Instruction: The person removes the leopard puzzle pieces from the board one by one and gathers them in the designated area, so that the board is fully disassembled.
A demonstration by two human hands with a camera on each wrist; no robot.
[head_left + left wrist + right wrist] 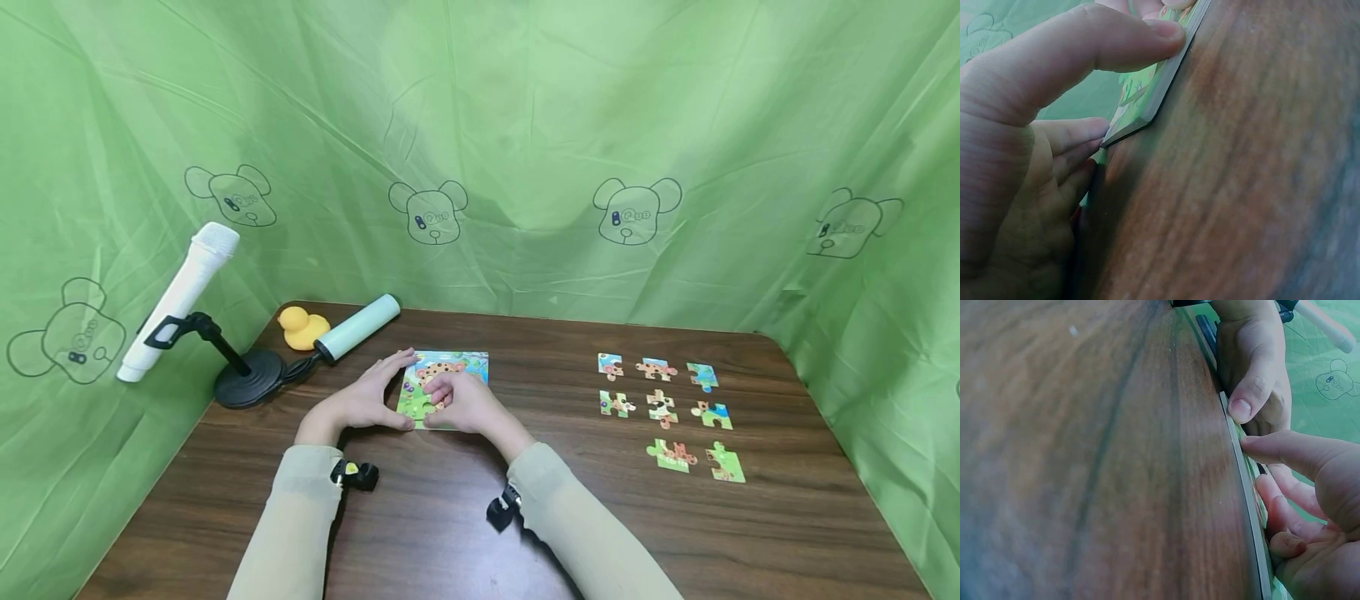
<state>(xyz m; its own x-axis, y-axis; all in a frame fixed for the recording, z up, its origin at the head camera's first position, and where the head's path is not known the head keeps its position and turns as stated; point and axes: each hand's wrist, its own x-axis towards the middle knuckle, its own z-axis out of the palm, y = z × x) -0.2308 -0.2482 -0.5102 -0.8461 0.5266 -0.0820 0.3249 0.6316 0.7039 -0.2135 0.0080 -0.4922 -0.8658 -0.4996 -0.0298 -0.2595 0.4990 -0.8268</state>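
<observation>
A square puzzle board (480,367) with a cartoon bear picture lies on the table. My left hand (369,395) holds its left side. The left thumb (1166,39) rests on the near edge, and the other fingers reach to the far left corner. Over the board's lower part is my right hand (467,403), its thumb (1260,445) straight and touching the board near the left thumb. The right fingers are loosely bent above the picture, apart from the thumb. They cover much of the board in the head view.
Several loose jigsaw pieces (662,410) lie spread in rows on the right of the wooden table (585,525). At the back left are a yellow rubber duck (303,328), a pale blue cylinder (360,327) and a white microphone (180,292) on a black stand (250,379).
</observation>
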